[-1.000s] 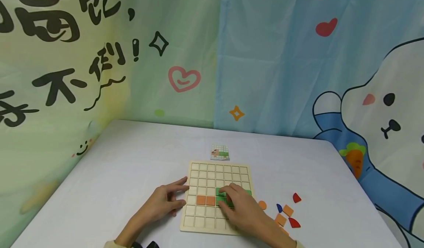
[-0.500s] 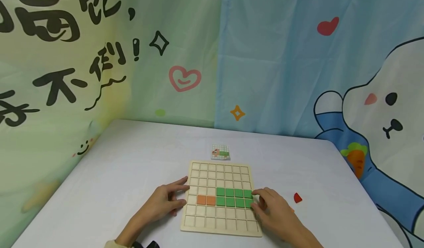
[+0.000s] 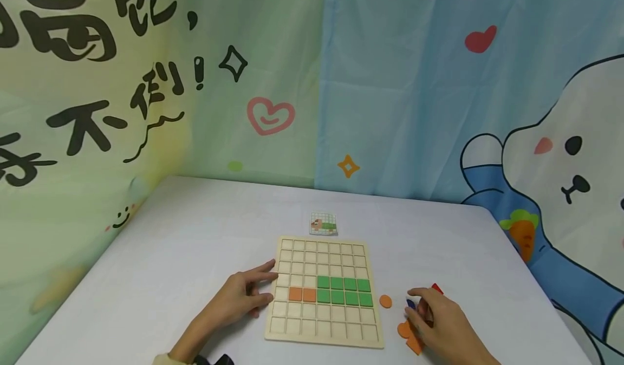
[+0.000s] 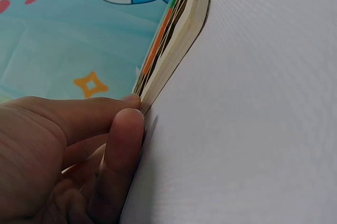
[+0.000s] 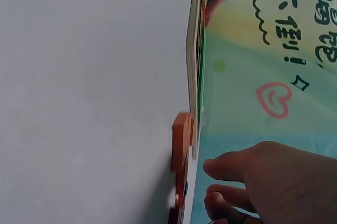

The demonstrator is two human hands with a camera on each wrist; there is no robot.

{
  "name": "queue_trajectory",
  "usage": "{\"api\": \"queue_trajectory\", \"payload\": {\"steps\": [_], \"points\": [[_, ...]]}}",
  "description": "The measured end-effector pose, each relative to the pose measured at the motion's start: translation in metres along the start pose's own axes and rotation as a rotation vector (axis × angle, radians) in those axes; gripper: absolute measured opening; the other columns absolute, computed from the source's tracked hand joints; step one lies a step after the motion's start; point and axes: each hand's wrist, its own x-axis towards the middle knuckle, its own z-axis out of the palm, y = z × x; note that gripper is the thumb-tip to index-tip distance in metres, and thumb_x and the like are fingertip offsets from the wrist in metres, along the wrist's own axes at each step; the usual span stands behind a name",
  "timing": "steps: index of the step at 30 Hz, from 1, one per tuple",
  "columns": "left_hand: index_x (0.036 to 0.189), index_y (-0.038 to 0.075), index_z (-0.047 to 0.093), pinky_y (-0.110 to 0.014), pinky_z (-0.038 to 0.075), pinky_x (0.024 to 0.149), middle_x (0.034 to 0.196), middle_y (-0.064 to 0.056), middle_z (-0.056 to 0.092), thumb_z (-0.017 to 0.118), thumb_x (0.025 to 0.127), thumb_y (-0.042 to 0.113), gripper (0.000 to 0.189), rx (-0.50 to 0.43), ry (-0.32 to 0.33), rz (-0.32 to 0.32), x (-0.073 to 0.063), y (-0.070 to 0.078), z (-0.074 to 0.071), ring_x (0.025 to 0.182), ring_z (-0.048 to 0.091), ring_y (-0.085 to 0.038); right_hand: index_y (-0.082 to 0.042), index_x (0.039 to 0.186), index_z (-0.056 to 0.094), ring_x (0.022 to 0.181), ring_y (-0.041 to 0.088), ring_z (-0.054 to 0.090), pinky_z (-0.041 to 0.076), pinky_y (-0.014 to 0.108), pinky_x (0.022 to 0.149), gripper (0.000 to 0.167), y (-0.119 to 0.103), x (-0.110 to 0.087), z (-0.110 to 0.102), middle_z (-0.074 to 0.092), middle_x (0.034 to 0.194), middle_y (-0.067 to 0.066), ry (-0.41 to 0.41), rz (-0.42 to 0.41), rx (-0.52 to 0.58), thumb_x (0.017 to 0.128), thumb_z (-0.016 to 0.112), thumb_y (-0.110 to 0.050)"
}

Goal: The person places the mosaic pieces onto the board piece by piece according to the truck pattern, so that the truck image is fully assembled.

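A wooden grid board (image 3: 324,343) lies on the white table. Two orange square tiles (image 3: 295,294) sit in its cells, directly left of two rows of green square tiles (image 3: 351,298). My left hand (image 3: 241,294) rests its fingertips and thumb against the board's left edge, seen close in the left wrist view. To the right of the board, my right hand (image 3: 441,321) hovers over loose pieces, thumb and index finger apart with nothing between them. Near its fingertips are a dark blue piece (image 3: 410,303), an orange disc (image 3: 403,330) and an orange square (image 3: 415,345); the hand covers others.
Another orange disc (image 3: 385,301) lies just off the board's right edge. A red piece (image 3: 437,287) shows behind the right hand. A small picture card (image 3: 323,224) with a gridded pattern lies beyond the board. Printed curtains (image 3: 390,83) hang behind the table.
My right hand has moved right, from over the green tiles past the board's right edge to the loose pieces, uncovering the green rows. The left hand has stayed at the board's edge.
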Motion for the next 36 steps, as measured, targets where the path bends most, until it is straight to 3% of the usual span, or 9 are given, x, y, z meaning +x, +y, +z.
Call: {"api": "queue_trajectory", "payload": {"steps": [7,13,25,36], "points": [[0.141,-0.003,0.064,-0.022,0.052,0.056,0.169,-0.018,0.039,0.079,0.093,0.008,0.051,0.011,-0.002,0.005,0.001,0.0,0.0,0.052,0.06,-0.011,-0.001,0.13,0.068,0.071,0.013,0.046,0.036,0.022,0.059,0.04,0.016,0.002,-0.006,0.052,0.079,-0.001,-0.007,0.059,-0.061,0.097,0.076,-0.022],[0.141,-0.002,0.065,-0.023,0.051,0.056,0.169,-0.017,0.04,0.079,0.094,0.009,0.051,0.013,0.001,0.007,0.0,-0.001,-0.001,0.052,0.06,-0.012,0.003,0.124,0.069,0.072,0.015,0.047,0.036,0.023,0.06,0.042,0.021,0.003,-0.007,0.051,0.078,0.001,-0.018,0.107,-0.099,0.094,0.081,-0.024],[0.142,-0.002,0.064,-0.022,0.051,0.058,0.169,-0.017,0.04,0.078,0.094,0.009,0.051,0.011,-0.005,0.021,0.001,0.0,0.0,0.053,0.06,-0.012,0.005,0.114,0.072,0.072,0.016,0.046,0.036,0.024,0.061,0.04,0.027,0.001,-0.008,0.049,0.075,0.003,-0.032,0.118,-0.101,0.09,0.085,-0.026],[0.142,-0.003,0.063,-0.022,0.051,0.056,0.17,-0.018,0.039,0.078,0.094,0.009,0.052,0.007,-0.009,0.018,0.0,-0.001,0.0,0.054,0.06,-0.011,0.006,0.112,0.073,0.071,0.017,0.047,0.036,0.024,0.059,0.032,0.021,0.003,-0.007,0.049,0.072,0.003,-0.031,0.155,-0.071,0.091,0.082,-0.017]]}}
